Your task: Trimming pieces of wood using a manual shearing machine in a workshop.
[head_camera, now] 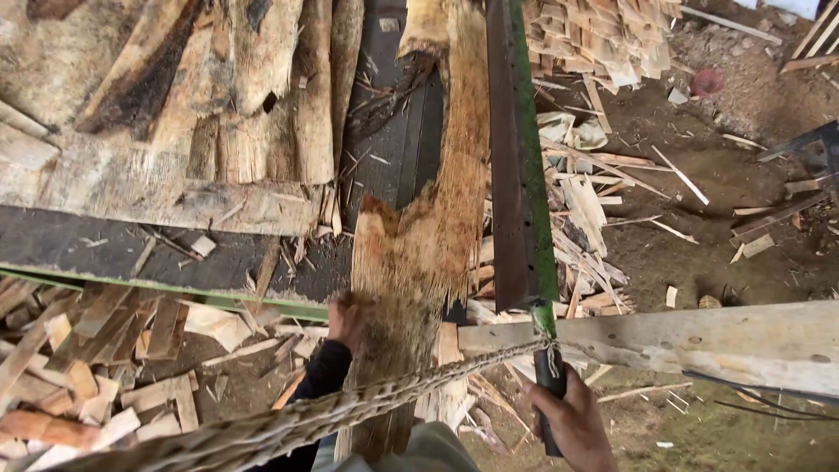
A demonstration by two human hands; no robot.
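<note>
Scrap-strewn ground surrounds the dark desk (105, 249), where a rough slab (419, 262), judged stiff and splintery, is gripped at its near end by left fingers (350, 319); right fingers (568, 411) are clamped on the lever handle (551, 385).

Soft, even daylight with no glare and only faint, diffuse shadows. The dark bench top (122, 249) and the gaps under the stacked wood slabs (218, 105) read dim. Mild motion blur softens the rope (288, 424) in the foreground. Straight edges bow slightly toward the frame margins.
</note>
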